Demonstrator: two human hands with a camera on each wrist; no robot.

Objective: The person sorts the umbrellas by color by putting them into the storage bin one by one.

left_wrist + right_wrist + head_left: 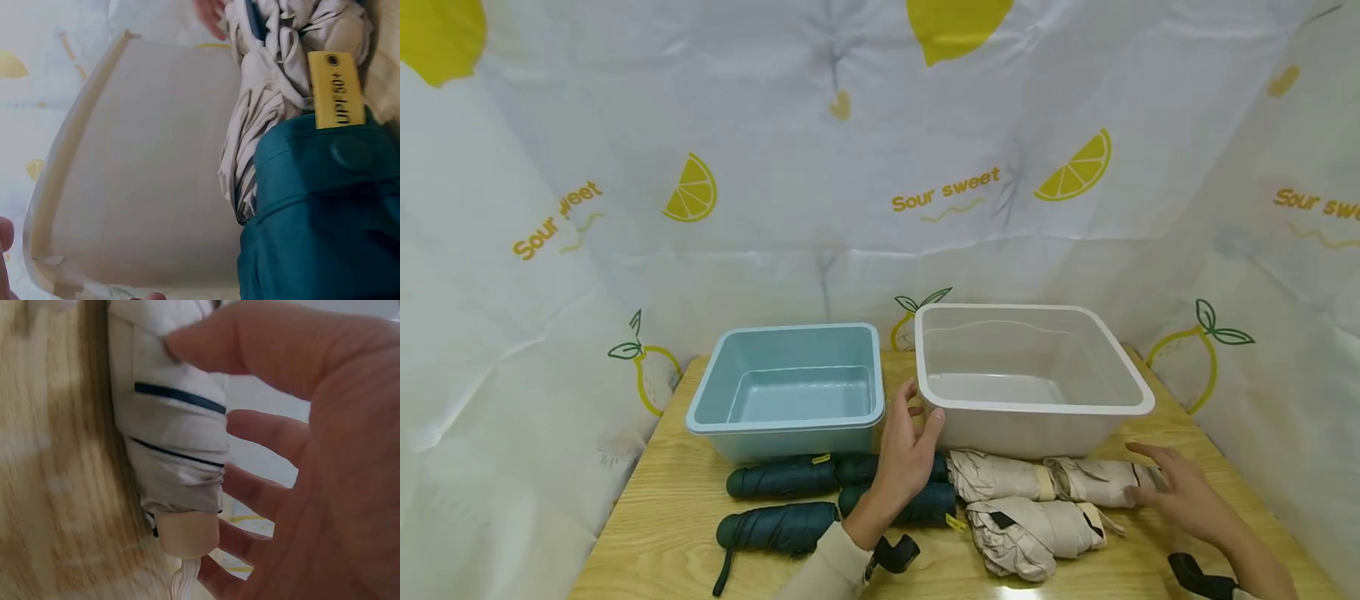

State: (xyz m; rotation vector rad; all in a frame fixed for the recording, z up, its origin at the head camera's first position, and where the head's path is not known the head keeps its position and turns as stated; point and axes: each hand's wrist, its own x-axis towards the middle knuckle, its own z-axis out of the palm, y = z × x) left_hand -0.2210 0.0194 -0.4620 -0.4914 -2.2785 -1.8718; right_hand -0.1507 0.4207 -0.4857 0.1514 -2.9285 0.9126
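Note:
Several folded dark green umbrellas (782, 527) and several folded cream umbrellas (996, 477) lie in two rows on the wooden table. My left hand (904, 454) reaches over the green ones to the front left corner of the white bin (1033, 408), fingers loosely bent and holding nothing. In the left wrist view, a green umbrella (319, 206) with a yellow tag lies beside a cream one. My right hand (1187, 496) is at the rightmost cream umbrella (178, 425). Its thumb overlaps the fabric in the right wrist view, and the spread fingers stand along the far side.
A light blue bin (786, 425) stands at the back left, next to the white one. Nothing lies inside either bin. Behind and on both sides hangs a white sheet (820, 192) printed with lemons. The wooden table (647, 517) shows around the umbrellas.

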